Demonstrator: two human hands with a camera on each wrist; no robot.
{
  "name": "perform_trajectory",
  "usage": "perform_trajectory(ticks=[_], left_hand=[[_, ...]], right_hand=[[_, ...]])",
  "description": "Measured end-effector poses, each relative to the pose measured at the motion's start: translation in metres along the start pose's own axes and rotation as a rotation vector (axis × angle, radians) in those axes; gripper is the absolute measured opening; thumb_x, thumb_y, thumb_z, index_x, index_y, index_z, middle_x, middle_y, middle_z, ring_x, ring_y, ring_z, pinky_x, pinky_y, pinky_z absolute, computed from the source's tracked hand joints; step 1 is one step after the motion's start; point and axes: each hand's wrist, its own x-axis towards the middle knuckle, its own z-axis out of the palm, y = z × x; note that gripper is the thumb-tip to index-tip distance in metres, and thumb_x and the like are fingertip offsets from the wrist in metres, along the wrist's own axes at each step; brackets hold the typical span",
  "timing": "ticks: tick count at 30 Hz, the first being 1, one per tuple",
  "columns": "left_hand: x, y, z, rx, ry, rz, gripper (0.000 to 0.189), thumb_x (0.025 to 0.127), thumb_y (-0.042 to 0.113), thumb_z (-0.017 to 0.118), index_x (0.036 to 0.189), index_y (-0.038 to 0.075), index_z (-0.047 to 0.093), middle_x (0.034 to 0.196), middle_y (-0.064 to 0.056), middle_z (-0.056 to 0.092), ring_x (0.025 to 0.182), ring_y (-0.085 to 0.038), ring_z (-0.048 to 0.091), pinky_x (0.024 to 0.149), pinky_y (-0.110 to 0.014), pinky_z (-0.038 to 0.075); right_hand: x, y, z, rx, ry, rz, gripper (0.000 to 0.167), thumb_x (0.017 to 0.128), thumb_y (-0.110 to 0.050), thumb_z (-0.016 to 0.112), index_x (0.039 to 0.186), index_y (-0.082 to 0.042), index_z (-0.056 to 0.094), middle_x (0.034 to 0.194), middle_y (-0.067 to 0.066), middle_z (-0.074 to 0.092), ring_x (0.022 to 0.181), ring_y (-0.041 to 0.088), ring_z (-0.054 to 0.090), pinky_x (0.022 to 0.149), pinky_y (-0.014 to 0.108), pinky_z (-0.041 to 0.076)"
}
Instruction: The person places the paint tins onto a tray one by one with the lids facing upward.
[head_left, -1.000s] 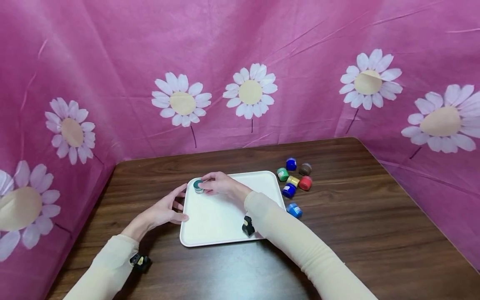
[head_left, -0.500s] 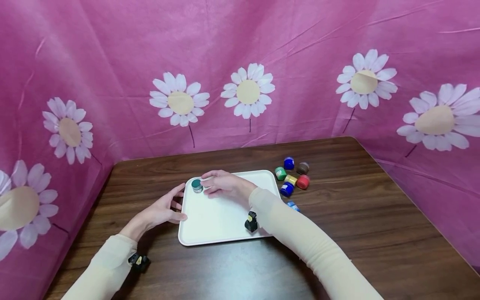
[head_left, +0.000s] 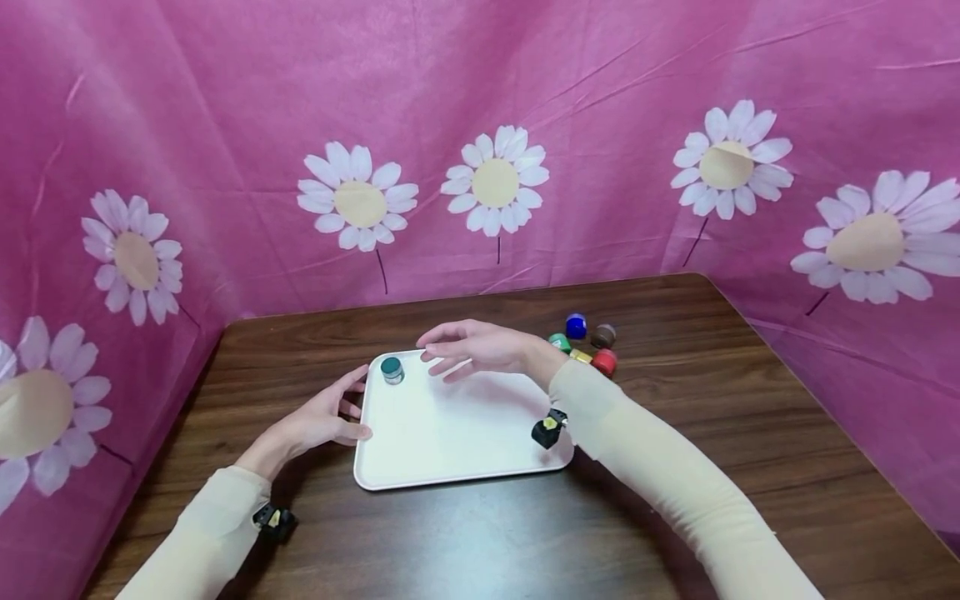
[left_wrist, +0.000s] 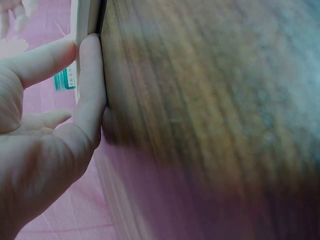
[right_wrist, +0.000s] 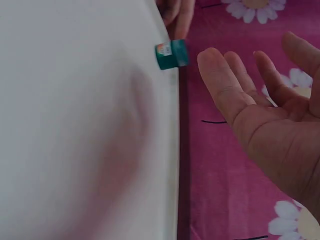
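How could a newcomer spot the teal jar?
On the wood-grain table is a white tray. The teal jar stands upright in its far left corner. It is the only jar on the tray; the other visible jars are on the table.

On my head feed I have a white rectangular tray [head_left: 442, 442], low-rimmed and round-cornered, lying flat on the tabletop [head_left: 750, 433]. A small teal jar [head_left: 392, 370] stands upright inside the tray's far left corner, lid on; my wrist feeds show a pale label on its side. I see the left hand [head_left: 318, 419] touching the tray's left rim. The right hand [head_left: 483, 346] hovers, fingers extended, over the tray's far half, apart from the jar. By the tray's far right corner I make out a dark blue jar [head_left: 576, 325], a brown jar [head_left: 603, 336] and a red jar [head_left: 604, 362].
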Motion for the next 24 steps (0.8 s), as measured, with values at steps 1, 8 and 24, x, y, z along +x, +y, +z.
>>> perform_trajectory(ticks=[1,8,24], left_hand=[[0.000,0.000,0.000,-0.001,-0.001,0.001,0.108,0.082,-0.008,0.077,0.163,0.008,0.008,0.149,-0.026,0.024,0.111,-0.036,0.044,0.080,-0.047,0.060],[0.000,-0.002,-0.002,-0.018,-0.005,0.000,0.108,0.082,-0.009,0.077,0.163,0.008,0.008,0.150,-0.025,0.024,0.111,-0.035,0.044,0.080,-0.047,0.060],[0.002,-0.003,-0.004,-0.007,-0.022,0.016,0.107,0.082,-0.009,0.077,0.163,0.009,0.009,0.148,-0.025,0.025,0.110,-0.035,0.043,0.079,-0.047,0.061]], right_hand=[[-0.005,-0.002,-0.002,-0.018,-0.008,-0.011,0.049,0.105,-0.024,0.056,0.147,-0.001,0.046,0.143,0.021,0.052,0.124,0.032,0.059,0.099,0.043,0.053],[-0.044,-0.010,-0.019,-0.111,-0.025,-0.063,0.043,0.105,-0.029,0.057,0.143,-0.010,0.054,0.139,0.010,0.057,0.128,0.033,0.056,0.100,0.043,0.053],[-0.148,0.048,-0.072,-0.077,-0.004,-0.082,0.050,0.105,-0.013,0.056,0.150,0.002,0.041,0.151,0.032,0.039,0.135,0.047,0.045,0.104,0.054,0.047]])
